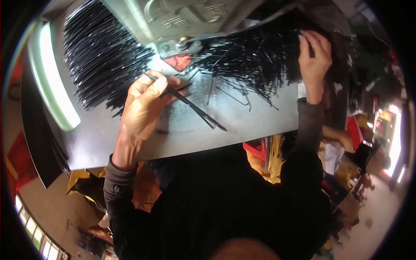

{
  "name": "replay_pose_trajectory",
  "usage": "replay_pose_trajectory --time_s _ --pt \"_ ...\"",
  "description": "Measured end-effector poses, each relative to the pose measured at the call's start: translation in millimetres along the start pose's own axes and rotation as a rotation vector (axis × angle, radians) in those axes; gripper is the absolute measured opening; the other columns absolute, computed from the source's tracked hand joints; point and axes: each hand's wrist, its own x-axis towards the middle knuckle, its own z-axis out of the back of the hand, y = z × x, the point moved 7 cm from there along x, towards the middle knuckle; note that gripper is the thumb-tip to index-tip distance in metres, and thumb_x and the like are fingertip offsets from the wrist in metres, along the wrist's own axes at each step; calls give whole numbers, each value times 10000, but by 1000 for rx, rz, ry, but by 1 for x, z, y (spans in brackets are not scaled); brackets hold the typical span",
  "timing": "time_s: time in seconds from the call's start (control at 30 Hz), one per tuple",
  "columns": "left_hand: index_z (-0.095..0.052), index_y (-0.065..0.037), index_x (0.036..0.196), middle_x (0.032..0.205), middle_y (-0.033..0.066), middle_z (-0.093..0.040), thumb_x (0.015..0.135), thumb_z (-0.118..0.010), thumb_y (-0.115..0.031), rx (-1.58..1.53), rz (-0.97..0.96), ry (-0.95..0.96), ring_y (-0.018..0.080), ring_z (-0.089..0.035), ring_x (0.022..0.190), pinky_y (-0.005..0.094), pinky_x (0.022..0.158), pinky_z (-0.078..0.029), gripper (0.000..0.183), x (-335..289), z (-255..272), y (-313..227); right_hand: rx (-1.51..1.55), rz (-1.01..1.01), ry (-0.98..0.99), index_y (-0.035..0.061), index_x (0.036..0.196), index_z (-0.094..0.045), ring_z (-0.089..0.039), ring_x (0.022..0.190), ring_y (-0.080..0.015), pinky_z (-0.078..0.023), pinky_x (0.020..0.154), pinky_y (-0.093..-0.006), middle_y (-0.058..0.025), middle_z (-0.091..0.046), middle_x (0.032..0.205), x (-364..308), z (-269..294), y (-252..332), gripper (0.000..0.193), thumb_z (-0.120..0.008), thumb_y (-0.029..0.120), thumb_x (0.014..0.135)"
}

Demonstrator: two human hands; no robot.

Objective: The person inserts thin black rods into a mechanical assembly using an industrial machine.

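At ten o'clock from the middle of the view, the left hand (145, 93) was closed in a pinch, thumb over fingers, on a few thin black rods (190, 104) near their upper ends, their free ends slanting out toward four o'clock over the surface (242, 125). The right hand (315, 52), at two o'clock, had its fingers loosely bent at the outer edge of a tangled heap (251, 52) of similar rods; whether it had hold of any, I could not tell. The held rods looked light and fairly stiff, running nearly straight, and their sheen suggested a smooth skin that might slide within a loose pinch. A grip of thumb and fingertips near one end, a few rods at a time, seemed right; farther along, the strands spread apart. They did not look brittle, though several in the heap had bent ends that could snag. Beyond the left hand, toward eleven o'clock, lay a denser, neatly aligned bundle (104, 56). At twelve o'clock loomed a pale metal machine (182, 17), with a red piece (180, 62) just below its bolted fitting (181, 47).
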Motion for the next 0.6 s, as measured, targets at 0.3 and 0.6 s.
replay_pose_trajectory --time_s 0.3,0.6 --pt "-596 -27 924 796 45 -593 890 -571 -94 -262 49 -109 118 -520 657 261 601 -428 80 19 0 9 396 245 322 93 870 -665 -585 628 -173 -486 535 -325 -34 -588 689 -2 -67 190 126 -668 80 744" --pt "-622 30 869 717 49 -629 832 -613 -46 307 -301 -208 80 -550 551 209 490 -438 85 25 5 -13 1270 -846 614 -16 810 -639 -567 555 -38 -441 455 -189 -25 -618 631 -31 -121 176 116 -627 90 855"
